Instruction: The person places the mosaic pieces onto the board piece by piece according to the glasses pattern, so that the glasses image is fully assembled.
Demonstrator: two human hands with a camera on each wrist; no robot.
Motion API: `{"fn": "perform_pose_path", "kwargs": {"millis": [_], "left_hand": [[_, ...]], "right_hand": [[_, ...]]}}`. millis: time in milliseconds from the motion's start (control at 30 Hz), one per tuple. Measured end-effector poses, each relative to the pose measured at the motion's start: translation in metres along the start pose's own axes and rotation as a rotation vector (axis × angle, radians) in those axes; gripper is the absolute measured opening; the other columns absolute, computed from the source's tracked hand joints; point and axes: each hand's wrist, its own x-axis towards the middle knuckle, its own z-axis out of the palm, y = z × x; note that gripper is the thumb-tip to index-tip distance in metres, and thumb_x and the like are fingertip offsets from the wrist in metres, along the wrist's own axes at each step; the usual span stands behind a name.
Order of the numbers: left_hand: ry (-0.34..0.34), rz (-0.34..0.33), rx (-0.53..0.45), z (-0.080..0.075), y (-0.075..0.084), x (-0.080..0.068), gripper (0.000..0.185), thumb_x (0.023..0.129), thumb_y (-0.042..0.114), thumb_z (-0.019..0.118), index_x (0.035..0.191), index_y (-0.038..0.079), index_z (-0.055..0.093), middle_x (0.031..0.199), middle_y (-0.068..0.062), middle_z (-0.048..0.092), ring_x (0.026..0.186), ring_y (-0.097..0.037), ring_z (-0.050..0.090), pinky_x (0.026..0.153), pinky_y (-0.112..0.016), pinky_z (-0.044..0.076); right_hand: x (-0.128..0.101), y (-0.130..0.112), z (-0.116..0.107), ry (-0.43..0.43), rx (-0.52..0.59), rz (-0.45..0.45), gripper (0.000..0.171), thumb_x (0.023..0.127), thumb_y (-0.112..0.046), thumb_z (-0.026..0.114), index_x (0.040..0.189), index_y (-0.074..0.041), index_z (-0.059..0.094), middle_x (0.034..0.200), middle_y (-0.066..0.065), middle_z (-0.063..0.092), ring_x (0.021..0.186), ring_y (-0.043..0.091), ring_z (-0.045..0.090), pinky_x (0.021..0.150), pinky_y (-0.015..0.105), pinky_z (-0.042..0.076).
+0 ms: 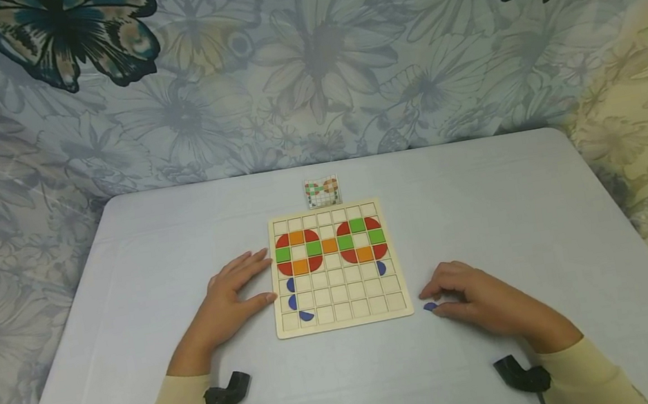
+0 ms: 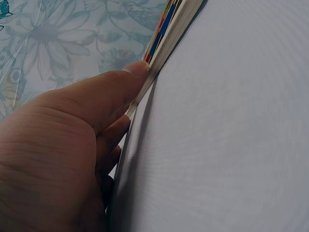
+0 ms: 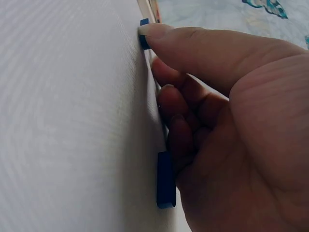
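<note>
A square wooden grid board (image 1: 346, 325) lies on the table, bearing red, orange and green pieces in two ring shapes. Below these are several blue half-circles (image 1: 306, 315). My left hand (image 1: 224, 311) rests at the board's left edge, with thumb and fingers extended and touching it; in the left wrist view the thumb (image 2: 108, 92) meets that edge. Right of the board, my right hand (image 1: 479, 297) pinches a loose blue half-circle piece (image 1: 430, 307) low at the table, its other fingers curled. A second blue piece (image 3: 166, 179) lies beneath this hand, hidden from the head view.
Behind the board stands a small pattern card (image 1: 322, 192) with a similar coloured design. A white cloth covers the table (image 1: 488, 205). Flowered fabric (image 1: 315, 57) hangs along the back and sides. Each wrist carries a black camera mount (image 1: 227, 392).
</note>
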Motion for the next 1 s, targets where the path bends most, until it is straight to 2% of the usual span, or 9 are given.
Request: {"fn": "perform_pose_path", "kwargs": {"millis": [100, 267, 367, 500, 633, 1000], "left_hand": [[0.000, -0.006, 0.002, 0.000, 0.001, 0.000, 0.067, 0.096, 0.035, 0.087, 0.158, 0.023, 0.062, 0.168, 0.013, 0.044, 0.161, -0.022, 0.027, 0.123, -0.064, 0.015], [0.000, -0.007, 0.003, -0.001, 0.002, 0.000, 0.066, 0.096, 0.034, 0.087, 0.157, 0.022, 0.063, 0.168, 0.013, 0.045, 0.161, -0.023, 0.027, 0.123, -0.065, 0.015], [0.001, 0.000, 0.001, 0.000, 0.001, 0.000, 0.066, 0.097, 0.034, 0.087, 0.157, 0.022, 0.063, 0.168, 0.013, 0.045, 0.161, -0.023, 0.027, 0.123, -0.064, 0.016], [0.002, 0.010, -0.003, 0.000, 0.001, 0.000, 0.066, 0.096, 0.034, 0.087, 0.157, 0.022, 0.063, 0.168, 0.013, 0.045, 0.161, -0.022, 0.027, 0.123, -0.064, 0.016], [0.001, 0.012, -0.009, 0.000, 0.001, 0.000, 0.066, 0.096, 0.034, 0.087, 0.157, 0.022, 0.063, 0.168, 0.013, 0.045, 0.161, -0.023, 0.027, 0.123, -0.063, 0.016], [0.003, 0.009, 0.001, 0.001, 0.001, 0.000, 0.067, 0.095, 0.034, 0.088, 0.157, 0.022, 0.063, 0.168, 0.012, 0.045, 0.161, -0.023, 0.027, 0.122, -0.064, 0.017]], "right_hand": [[0.000, -0.001, 0.000, 0.003, 0.014, -0.004, 0.020, 0.096, -0.006, 0.084, 0.106, -0.024, 0.080, 0.106, -0.015, 0.062, 0.103, 0.014, 0.056, 0.089, 0.030, 0.053], [0.000, -0.003, 0.001, 0.015, 0.010, -0.019, 0.027, 0.095, -0.002, 0.084, 0.094, -0.028, 0.073, 0.101, -0.017, 0.062, 0.100, 0.014, 0.055, 0.086, 0.031, 0.052], [0.000, -0.004, 0.001, 0.021, 0.000, 0.006, 0.027, 0.095, -0.003, 0.084, 0.096, -0.027, 0.072, 0.100, -0.016, 0.062, 0.098, 0.013, 0.056, 0.085, 0.032, 0.053], [0.000, -0.003, 0.000, 0.036, -0.027, 0.069, 0.023, 0.093, -0.009, 0.088, 0.102, -0.025, 0.074, 0.105, -0.014, 0.063, 0.099, 0.013, 0.058, 0.088, 0.034, 0.055], [-0.001, 0.000, -0.003, 0.054, -0.072, 0.108, 0.022, 0.090, -0.016, 0.092, 0.101, -0.024, 0.075, 0.104, -0.014, 0.062, 0.099, 0.014, 0.058, 0.090, 0.037, 0.055], [-0.004, 0.004, -0.005, 0.083, -0.084, 0.072, 0.025, 0.090, -0.011, 0.092, 0.092, -0.029, 0.075, 0.096, -0.019, 0.061, 0.093, 0.010, 0.057, 0.085, 0.034, 0.054]]}}
